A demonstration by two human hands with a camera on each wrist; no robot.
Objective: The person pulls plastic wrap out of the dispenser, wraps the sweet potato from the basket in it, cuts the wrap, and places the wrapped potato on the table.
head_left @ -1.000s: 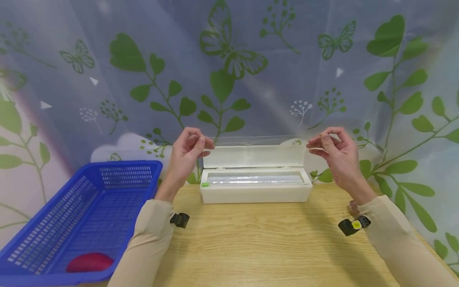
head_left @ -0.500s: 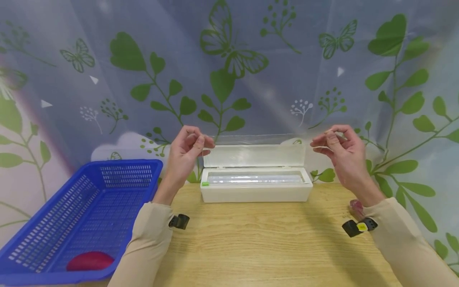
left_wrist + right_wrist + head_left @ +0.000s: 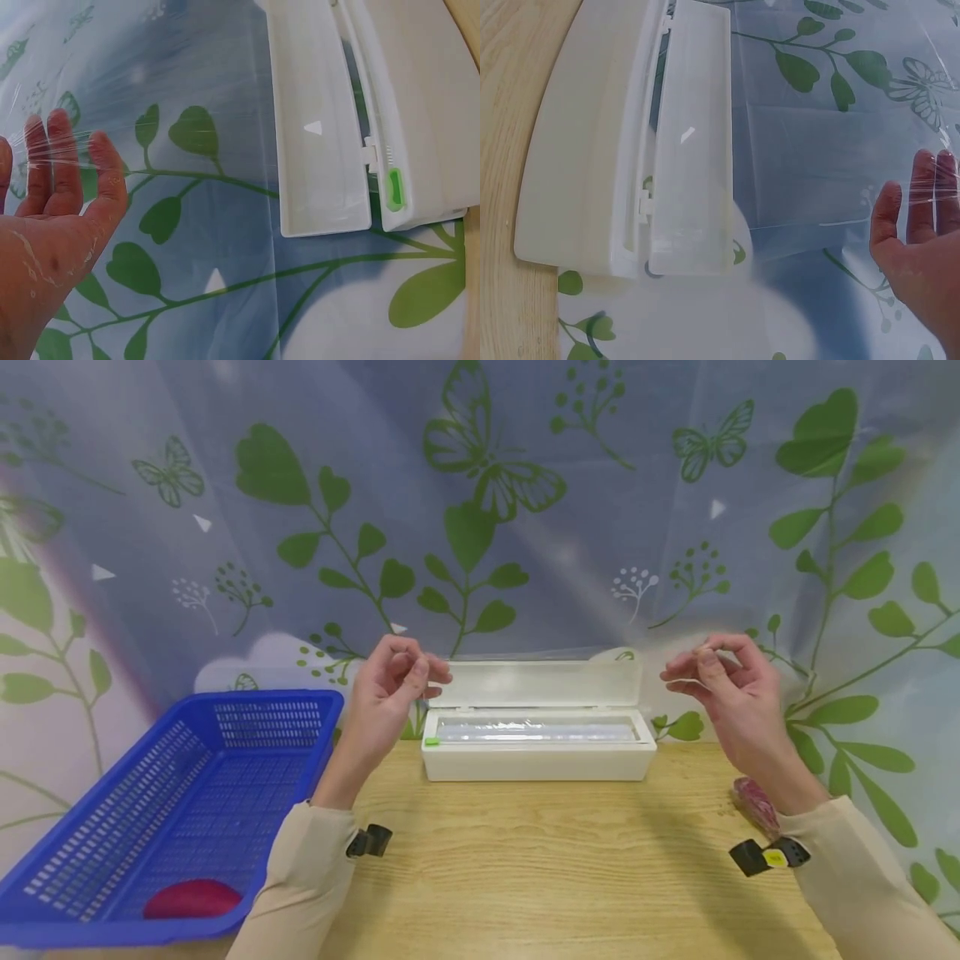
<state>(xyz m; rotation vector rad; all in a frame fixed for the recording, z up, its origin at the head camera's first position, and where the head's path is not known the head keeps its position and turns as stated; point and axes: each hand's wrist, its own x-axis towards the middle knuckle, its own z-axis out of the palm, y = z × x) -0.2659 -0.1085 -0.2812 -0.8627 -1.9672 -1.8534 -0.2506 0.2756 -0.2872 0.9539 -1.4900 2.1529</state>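
Both hands stretch a sheet of clear cling film (image 3: 525, 655) between them, raised above a white dispenser box. My left hand (image 3: 382, 697) pinches the film's left corner between thumb and fingers; creases fan out from its fingertips in the left wrist view. At the opposite corner, my right hand (image 3: 731, 697) grips the film the same way. The cling film dispenser (image 3: 536, 764) stands against the back curtain with its lid (image 3: 540, 685) raised. Inside lies a shiny roll of film (image 3: 525, 730). A green slide cutter (image 3: 432, 742) sits at the left end of its front edge.
To the left stands a blue perforated basket (image 3: 322, 727) with a rounded red object (image 3: 192, 900) in it. A dark red, wrapped-looking item (image 3: 756, 803) lies by the right wrist on the wooden table (image 3: 540, 868). The patterned curtain (image 3: 525, 568) hangs behind.
My right hand has moved right and slightly down, away from the left hand. My left hand has lowered a little. More of the dark red item shows beside the right wrist.
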